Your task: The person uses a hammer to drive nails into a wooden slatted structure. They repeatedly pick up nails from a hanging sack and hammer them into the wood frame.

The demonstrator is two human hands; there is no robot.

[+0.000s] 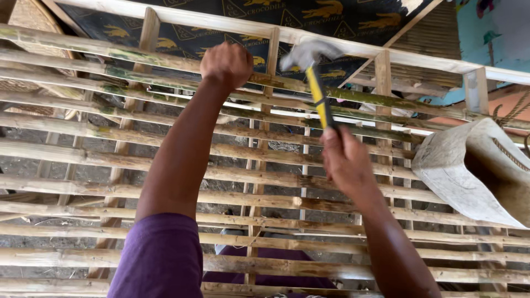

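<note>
Head view, looking along a frame of horizontal split-bamboo slats [165,190] nailed across pale upright wooden battens [259,165].

Right hand [345,160]: fingers wrapped tight around the lower grip of a claw hammer with a yellow-and-black handle and grey steel head [316,83]. Handle runs up and slightly left from the fist; the head is motion-blurred, just beside the upper slats near a central batten. Cannot tell whether the head touches the wood.

Left hand [226,63]: closed into a fist against a greenish bamboo slat [138,74] near the top of the frame, fingers curled inward and turned away from the camera. What, if anything, they pinch is hidden. A purple sleeve [157,256] covers the upper arm.

Containers: one pale, worn woven sack-like bag [469,171] hangs at the right edge, near the frame, with a rope [510,154] across its mouth. Its contents are not visible.

Behind the slats: dark printed sheeting [342,16] at top, grey ground below.
</note>
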